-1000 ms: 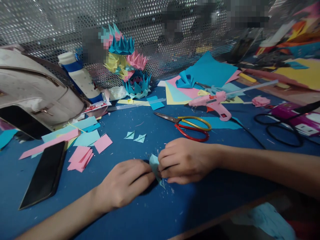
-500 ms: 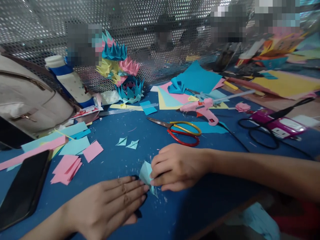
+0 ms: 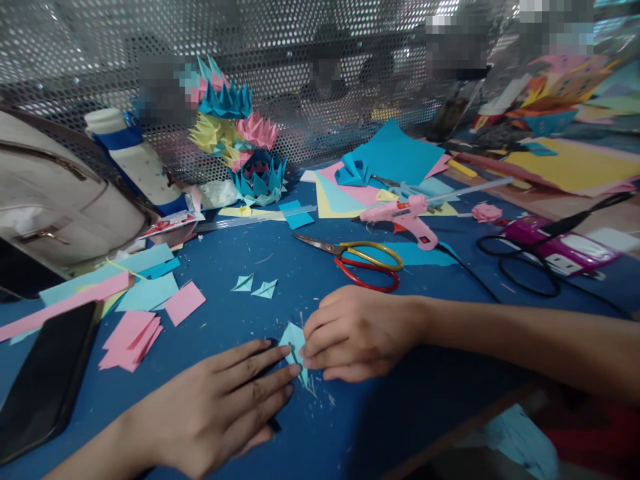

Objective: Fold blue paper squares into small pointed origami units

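Observation:
A small folded light-blue paper (image 3: 293,340), pointed at both ends, lies on the blue tabletop between my hands. My left hand (image 3: 215,407) is spread low over the table, its fingers stretched out and the fingertips on the paper's left side. From the right, my right hand (image 3: 357,333) has its fingers curled together at the paper's right edge, gripping it there. Just beyond them lie two small folded light-blue pieces (image 3: 254,285). Scissors (image 3: 350,257) with one yellow and one red handle loop rest behind my right hand.
Left are a black phone (image 3: 47,380), pink paper squares (image 3: 131,340), a bottle (image 3: 135,163) and a bag (image 3: 65,187). Behind stand folded paper flowers (image 3: 257,177) against a perforated metal screen (image 3: 300,120). A pink glue gun (image 3: 403,217) and purple power strip (image 3: 555,243) lie right.
My left fingers have spread apart a little, and two fingertips have slid further onto the paper. More of the paper's face shows. My right hand has barely moved.

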{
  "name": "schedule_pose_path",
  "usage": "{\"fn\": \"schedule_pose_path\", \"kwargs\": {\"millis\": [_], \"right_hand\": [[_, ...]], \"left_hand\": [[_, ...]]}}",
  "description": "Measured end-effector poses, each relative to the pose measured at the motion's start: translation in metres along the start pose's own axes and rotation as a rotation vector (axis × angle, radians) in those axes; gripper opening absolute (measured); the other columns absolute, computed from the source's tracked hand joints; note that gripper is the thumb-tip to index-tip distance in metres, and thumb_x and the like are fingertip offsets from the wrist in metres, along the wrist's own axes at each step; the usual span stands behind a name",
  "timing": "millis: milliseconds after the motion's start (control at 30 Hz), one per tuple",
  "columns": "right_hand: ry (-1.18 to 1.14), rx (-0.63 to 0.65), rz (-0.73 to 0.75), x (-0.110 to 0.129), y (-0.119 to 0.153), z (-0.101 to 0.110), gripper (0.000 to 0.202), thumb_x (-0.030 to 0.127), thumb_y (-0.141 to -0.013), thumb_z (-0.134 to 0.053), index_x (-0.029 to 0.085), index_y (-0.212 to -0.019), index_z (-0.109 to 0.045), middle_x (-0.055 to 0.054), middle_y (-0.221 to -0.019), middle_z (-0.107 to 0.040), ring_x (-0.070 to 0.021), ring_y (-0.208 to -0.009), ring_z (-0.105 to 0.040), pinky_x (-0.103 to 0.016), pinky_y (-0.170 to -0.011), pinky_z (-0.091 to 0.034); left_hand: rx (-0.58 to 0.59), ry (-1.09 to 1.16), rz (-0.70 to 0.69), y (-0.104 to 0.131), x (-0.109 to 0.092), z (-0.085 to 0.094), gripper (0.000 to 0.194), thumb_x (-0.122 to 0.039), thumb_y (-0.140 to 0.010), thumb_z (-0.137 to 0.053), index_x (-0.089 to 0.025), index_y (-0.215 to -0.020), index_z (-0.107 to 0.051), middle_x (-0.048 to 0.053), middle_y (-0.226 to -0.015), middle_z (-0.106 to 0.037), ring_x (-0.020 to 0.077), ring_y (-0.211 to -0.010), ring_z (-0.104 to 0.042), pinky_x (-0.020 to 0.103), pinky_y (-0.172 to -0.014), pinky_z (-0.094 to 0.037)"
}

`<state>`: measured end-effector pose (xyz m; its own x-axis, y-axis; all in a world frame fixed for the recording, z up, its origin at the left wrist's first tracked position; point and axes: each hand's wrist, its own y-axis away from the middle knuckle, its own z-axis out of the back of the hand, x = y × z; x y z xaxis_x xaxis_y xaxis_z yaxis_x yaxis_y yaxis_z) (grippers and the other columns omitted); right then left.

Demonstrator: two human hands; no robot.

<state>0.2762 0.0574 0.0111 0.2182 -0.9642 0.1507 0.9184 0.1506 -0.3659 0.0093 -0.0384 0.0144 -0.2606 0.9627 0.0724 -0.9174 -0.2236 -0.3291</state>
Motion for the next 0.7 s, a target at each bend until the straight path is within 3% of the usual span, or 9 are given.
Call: {"fn": "schedule_pose_path", "kwargs": {"millis": [100, 267, 367, 467, 600, 700], "right_hand": [[0.001, -0.017, 0.006, -0.0002, -0.0002, -0.0003, 0.021, 0.028, -0.099, -0.055, 0.016, -0.103, -0.072, 0.001, -0.101, -0.075, -0.0136, -0.098, -0.067, -0.033, -0.066, -0.042], [0.010, -0.036, 0.018, -0.0010, 0.0002, -0.0021, 0.023, 0.029, -0.100, -0.054, 0.017, -0.102, -0.072, 0.001, -0.100, -0.076, -0.0126, -0.098, -0.067, -0.032, -0.066, -0.043], [0.008, -0.039, 0.026, -0.0017, 0.0011, -0.0027, 0.024, 0.030, -0.101, -0.053, 0.016, -0.102, -0.072, 0.001, -0.101, -0.076, -0.0121, -0.098, -0.067, -0.032, -0.066, -0.044], [0.012, -0.038, 0.027, -0.0025, 0.0020, -0.0031, 0.025, 0.030, -0.101, -0.052, 0.016, -0.102, -0.072, 0.001, -0.101, -0.076, -0.0123, -0.099, -0.066, -0.032, -0.065, -0.044], [0.004, -0.045, 0.026, -0.0035, 0.0023, -0.0040, 0.025, 0.031, -0.101, -0.051, 0.015, -0.105, -0.071, 0.001, -0.102, -0.075, -0.0125, -0.099, -0.065, -0.032, -0.065, -0.044], [-0.003, -0.056, 0.027, -0.0040, 0.0018, -0.0036, 0.026, 0.030, -0.101, -0.050, 0.015, -0.105, -0.071, 0.002, -0.102, -0.076, -0.0125, -0.098, -0.066, -0.032, -0.065, -0.044]], "left_hand": [[0.029, 0.006, -0.009, -0.0010, 0.0016, 0.0031, 0.036, -0.034, -0.103, -0.054, -0.009, -0.126, -0.067, 0.011, -0.136, -0.064, 0.0272, -0.129, -0.059, 0.044, -0.114, -0.044], [0.079, -0.068, 0.020, 0.0006, -0.0033, 0.0076, 0.039, -0.035, -0.107, -0.045, -0.013, -0.132, -0.064, 0.005, -0.142, -0.060, 0.0229, -0.132, -0.056, 0.044, -0.126, -0.018], [0.149, -0.119, 0.008, 0.0021, -0.0070, 0.0096, 0.043, -0.037, -0.108, -0.040, -0.013, -0.137, -0.060, 0.006, -0.144, -0.057, 0.0223, -0.132, -0.056, 0.045, -0.126, -0.009], [0.200, -0.151, -0.024, 0.0038, -0.0073, 0.0102, 0.050, -0.042, -0.109, -0.031, -0.013, -0.142, -0.055, 0.007, -0.148, -0.053, 0.0233, -0.135, -0.053, 0.046, -0.126, -0.007], [0.243, -0.165, -0.033, 0.0070, -0.0059, 0.0071, 0.047, -0.036, -0.110, -0.030, -0.016, -0.149, -0.046, 0.006, -0.154, -0.045, 0.0230, -0.140, -0.047, 0.045, -0.125, -0.014], [0.254, -0.160, -0.024, 0.0081, -0.0059, 0.0047, 0.052, -0.042, -0.109, -0.028, -0.015, -0.150, -0.044, 0.006, -0.156, -0.043, 0.0241, -0.142, -0.045, 0.047, -0.124, -0.017]]}}
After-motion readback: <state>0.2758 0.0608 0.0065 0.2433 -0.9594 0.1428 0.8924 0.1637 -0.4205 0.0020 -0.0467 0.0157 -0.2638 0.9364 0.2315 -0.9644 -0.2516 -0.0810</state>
